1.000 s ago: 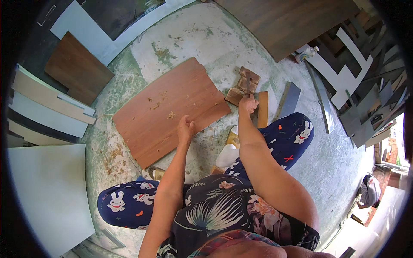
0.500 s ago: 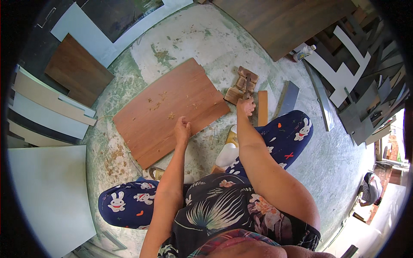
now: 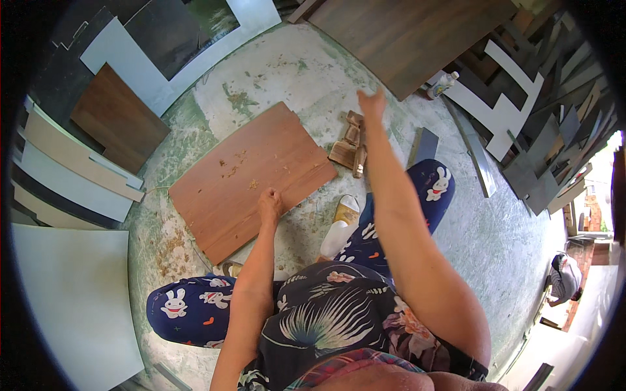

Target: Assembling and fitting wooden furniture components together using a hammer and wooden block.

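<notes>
A reddish-brown wooden board (image 3: 261, 169) lies on the floor in front of me, with a few shavings on it. My left hand (image 3: 270, 202) rests at its near edge with the fingers curled closed; whatever they may hold is hidden. Stretched far forward, my right hand (image 3: 372, 104) is above the floor, fingers apart and seemingly holding nothing. Just below it, several rough wooden blocks (image 3: 343, 151) sit together. A tool with a wooden handle (image 3: 358, 164) lies against them, its other end partly covered by my forearm.
A dark grey strip (image 3: 425, 144) lies beyond my right knee. Farther right are a metal bar (image 3: 475, 156), a white cut-out panel (image 3: 515, 120) and a bottle (image 3: 444, 85). A large dark board (image 3: 404, 39) is at the back; more panels (image 3: 117, 111) stand left.
My right hand has let go of the tool by the blocks and moved forward past them. The tool's handle now lies beside the blocks. My left hand has curled closed and shifted slightly.
</notes>
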Motion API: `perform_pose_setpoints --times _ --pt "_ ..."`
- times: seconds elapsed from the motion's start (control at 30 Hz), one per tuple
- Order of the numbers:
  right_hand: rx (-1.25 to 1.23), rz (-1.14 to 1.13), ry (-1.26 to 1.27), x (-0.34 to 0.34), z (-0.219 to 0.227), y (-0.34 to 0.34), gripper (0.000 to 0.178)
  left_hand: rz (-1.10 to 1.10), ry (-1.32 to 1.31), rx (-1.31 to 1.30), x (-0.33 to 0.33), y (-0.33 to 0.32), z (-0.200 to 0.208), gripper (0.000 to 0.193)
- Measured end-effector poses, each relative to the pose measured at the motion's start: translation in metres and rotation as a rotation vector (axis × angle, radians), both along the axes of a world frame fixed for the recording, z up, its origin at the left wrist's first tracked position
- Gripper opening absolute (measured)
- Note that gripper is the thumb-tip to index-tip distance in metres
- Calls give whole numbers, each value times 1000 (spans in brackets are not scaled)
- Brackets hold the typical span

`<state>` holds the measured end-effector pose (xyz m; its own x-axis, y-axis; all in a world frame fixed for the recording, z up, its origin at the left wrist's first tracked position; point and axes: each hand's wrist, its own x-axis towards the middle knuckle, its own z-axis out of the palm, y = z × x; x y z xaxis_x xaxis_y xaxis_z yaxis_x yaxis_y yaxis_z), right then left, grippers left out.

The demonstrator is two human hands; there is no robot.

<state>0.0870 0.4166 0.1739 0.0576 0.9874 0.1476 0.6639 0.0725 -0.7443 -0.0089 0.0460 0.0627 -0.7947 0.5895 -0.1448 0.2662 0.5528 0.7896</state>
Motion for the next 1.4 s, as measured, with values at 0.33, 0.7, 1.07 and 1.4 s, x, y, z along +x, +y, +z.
perform_pose_setpoints --times 0.33,0.7,1.07,1.4 --pt "215 659 -363 111 128 63 39 77 -36 -192 -23 -41 -28 32" --pt "-325 451 -408 256 -159 -123 34 635 -65 -14 -65 -102 -58 26" --pt "-193 513 -440 237 -171 -182 33 1255 -228 -669 -101 -198 -41 61" --pt "-35 446 -487 275 -136 -168 33 1147 -410 -488 -101 -233 -113 57"
